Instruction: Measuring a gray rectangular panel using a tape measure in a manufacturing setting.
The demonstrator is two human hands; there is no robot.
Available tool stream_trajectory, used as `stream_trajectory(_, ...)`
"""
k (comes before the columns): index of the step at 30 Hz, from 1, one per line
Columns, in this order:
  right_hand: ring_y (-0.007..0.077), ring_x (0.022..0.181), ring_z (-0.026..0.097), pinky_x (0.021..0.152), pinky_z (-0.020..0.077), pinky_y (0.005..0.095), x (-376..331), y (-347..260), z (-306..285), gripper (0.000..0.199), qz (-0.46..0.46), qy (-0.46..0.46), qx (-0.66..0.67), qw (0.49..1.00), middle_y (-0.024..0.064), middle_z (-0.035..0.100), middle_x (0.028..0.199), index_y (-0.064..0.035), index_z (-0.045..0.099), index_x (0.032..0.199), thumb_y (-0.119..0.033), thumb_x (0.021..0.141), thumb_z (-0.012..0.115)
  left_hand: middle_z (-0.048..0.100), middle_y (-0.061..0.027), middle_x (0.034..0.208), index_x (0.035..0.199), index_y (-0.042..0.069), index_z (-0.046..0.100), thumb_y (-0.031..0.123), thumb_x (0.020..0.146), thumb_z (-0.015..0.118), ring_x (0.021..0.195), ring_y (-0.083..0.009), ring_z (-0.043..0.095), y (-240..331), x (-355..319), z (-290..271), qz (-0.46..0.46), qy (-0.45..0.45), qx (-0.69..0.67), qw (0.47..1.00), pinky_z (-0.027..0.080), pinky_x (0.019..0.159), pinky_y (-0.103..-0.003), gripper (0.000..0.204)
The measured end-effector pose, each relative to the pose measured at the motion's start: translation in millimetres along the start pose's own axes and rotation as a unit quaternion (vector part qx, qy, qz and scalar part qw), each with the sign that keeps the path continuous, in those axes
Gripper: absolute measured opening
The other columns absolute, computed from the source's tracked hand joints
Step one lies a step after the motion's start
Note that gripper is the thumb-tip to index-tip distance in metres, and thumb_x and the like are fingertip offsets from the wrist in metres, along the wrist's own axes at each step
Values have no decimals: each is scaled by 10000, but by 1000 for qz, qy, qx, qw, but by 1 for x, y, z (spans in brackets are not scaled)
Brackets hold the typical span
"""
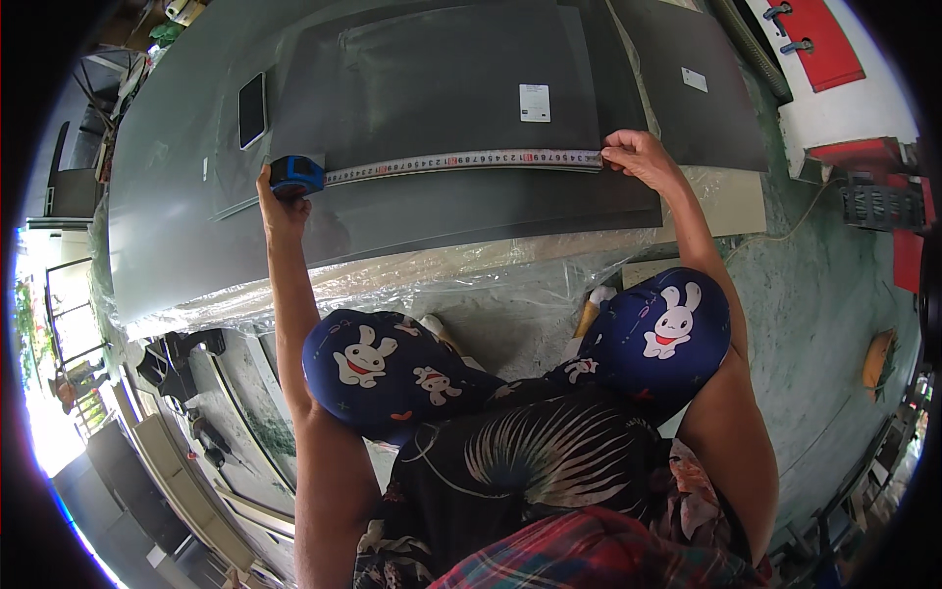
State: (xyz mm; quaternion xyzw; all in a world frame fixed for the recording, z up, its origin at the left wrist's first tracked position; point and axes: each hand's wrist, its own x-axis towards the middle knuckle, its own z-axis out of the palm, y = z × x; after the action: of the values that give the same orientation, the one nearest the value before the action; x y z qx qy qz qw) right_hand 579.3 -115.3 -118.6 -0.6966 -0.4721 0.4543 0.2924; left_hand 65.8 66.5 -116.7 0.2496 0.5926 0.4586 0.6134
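Observation:
A blue and black tape measure (296, 176) is gripped in my left hand (283, 209), at the left end of a dark grey sheet (442, 88). Its pale blade (461, 161) runs out to the right across the sheet, close to the near edge. My right hand (638, 160) pinches the blade's far end at the sheet's right edge. A white label (535, 103) lies on the sheet, beyond the blade. Beside the sheet's left edge rests a black phone (252, 110) with a light rim.
More dark sheets (697, 93) lie beneath and to the right, one with a small white label (694, 80). Clear plastic film (471, 257) hangs along the near edge of the stack. A grey crate (883, 206) stands at the far right, near a red and white cabinet (824, 49).

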Motion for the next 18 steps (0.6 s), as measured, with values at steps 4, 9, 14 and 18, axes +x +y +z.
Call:
stream_trajectory(4,57,661,568,550,438,202,-3,-7,1,224,21,9,10,1000,-5,624,745,-43,648,911,-254,837,661,543,-55,627,782,97,564,642,695,626,455,-141,433,-1,0,-1,0,4,-1,1000,372,494,-281,555)
stream_trajectory(9,42,645,583,542,468,188,-8,-17,3,247,57,6,-5,998,-7,644,748,-58,657,880,-298,826,679,545,-56,630,779,99,561,638,693,629,456,-146,438,1,3,-4,-7,12,-1,1000,371,496,-287,550)
stream_trajectory(14,48,630,579,529,457,183,-6,-12,5,246,44,0,-31,999,3,637,707,-43,652,849,-284,820,688,546,-56,634,780,96,561,633,693,631,476,-148,438,0,2,1,-8,14,0,1000,372,517,-298,548)
stream_trajectory(18,54,608,573,505,449,189,-4,-10,9,227,36,9,-9,999,18,629,682,-33,644,815,-254,814,697,542,-53,650,814,101,560,629,695,630,491,-148,432,1,1,-1,-2,9,1,1000,370,542,-301,546)
